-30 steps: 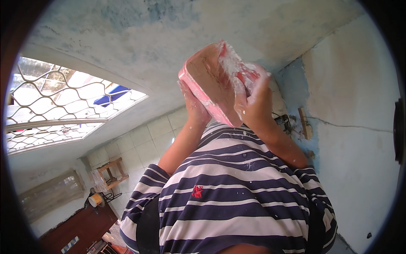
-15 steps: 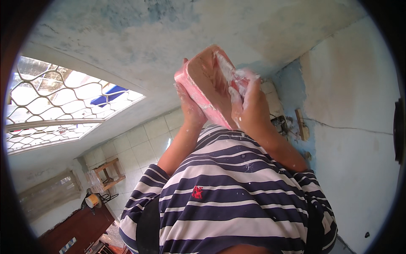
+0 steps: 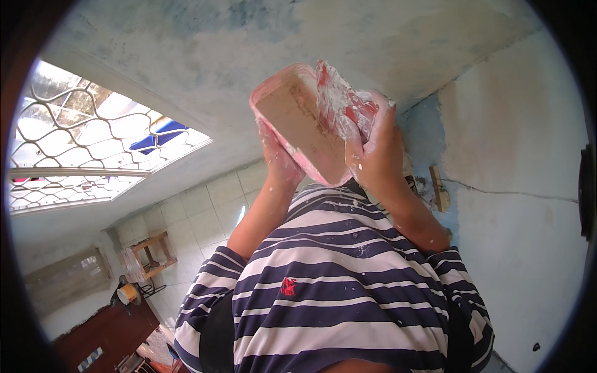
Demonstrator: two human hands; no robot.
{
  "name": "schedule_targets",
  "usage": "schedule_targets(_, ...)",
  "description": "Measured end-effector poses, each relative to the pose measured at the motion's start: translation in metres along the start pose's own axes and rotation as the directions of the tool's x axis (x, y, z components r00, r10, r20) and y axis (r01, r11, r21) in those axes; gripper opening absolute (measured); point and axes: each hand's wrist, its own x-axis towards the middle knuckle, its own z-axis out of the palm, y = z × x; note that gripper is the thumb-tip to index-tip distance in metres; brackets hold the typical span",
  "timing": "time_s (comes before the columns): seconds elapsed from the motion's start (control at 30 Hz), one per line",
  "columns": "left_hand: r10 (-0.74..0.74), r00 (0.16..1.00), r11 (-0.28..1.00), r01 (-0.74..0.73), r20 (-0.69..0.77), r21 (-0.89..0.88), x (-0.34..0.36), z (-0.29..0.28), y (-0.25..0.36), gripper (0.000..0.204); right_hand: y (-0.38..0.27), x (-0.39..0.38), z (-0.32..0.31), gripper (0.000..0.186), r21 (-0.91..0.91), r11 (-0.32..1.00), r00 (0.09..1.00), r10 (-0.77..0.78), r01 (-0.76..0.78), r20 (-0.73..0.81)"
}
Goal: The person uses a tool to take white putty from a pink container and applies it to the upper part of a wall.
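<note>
While your left hand (image 3: 281,160) clamps the tub (image 3: 291,77), apparently to steady it, your right hand (image 3: 378,146) grips the scraper (image 3: 334,96), upper centre.

open gap at left, between white wavy metal grille (image 3: 81,173) and pink rectangular tub (image 3: 287,109), obstructed on its right by white-smeared red flat scraper (image 3: 337,99)

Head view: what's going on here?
A person's left hand holds a pink rectangular container by its left side, with its tan inside facing the camera. The right hand grips a flat red piece, smeared with white, over the container's right side. Both hands have white smears.
</note>
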Motion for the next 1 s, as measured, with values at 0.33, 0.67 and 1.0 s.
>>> schedule_targets(0.33, -0.065, 0.992, 0.998, 0.063, 0.111, 0.024, -0.014, -0.010, -0.003, 0.071, -0.006, 0.001, 0.005, 0.047, -0.035, 0.997, 0.986, 0.073, -0.069, 0.148)
schedule_targets(0.67, -0.092, 0.996, 0.996, 0.092, 0.009, 0.007, -0.007, -0.015, 0.007, 0.070, -0.002, -0.005, 0.009, 0.045, -0.027, 1.000, 0.996, 0.001, 0.001, 0.086)
schedule_targets(1.0, -0.078, 0.995, 0.994, 0.073, 0.060, 0.082, -0.005, -0.040, -0.010, 0.087, 0.002, 0.002, 0.010, 0.040, 0.009, 0.999, 0.988, 0.042, -0.044, 0.146)
